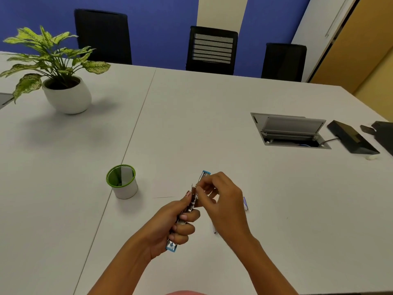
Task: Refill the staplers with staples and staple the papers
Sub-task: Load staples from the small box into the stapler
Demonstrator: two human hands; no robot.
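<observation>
Fingers of the left grip (170, 227) curl tight round the blue stapler (171, 245), holding it swung open above the desk (212, 124) so its metal channel faces up. The right grip (221, 201) pinches the channel's front end, thumb and fingertips closed on it, probably seating staples, though none can be made out. Right of the stapler lies a small staple box (246, 203); left of the stapler stands a green-rimmed cup (125, 188)

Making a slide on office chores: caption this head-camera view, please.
Left hand grips an opened blue stapler over a white table while the right hand pinches at its metal track.
</observation>
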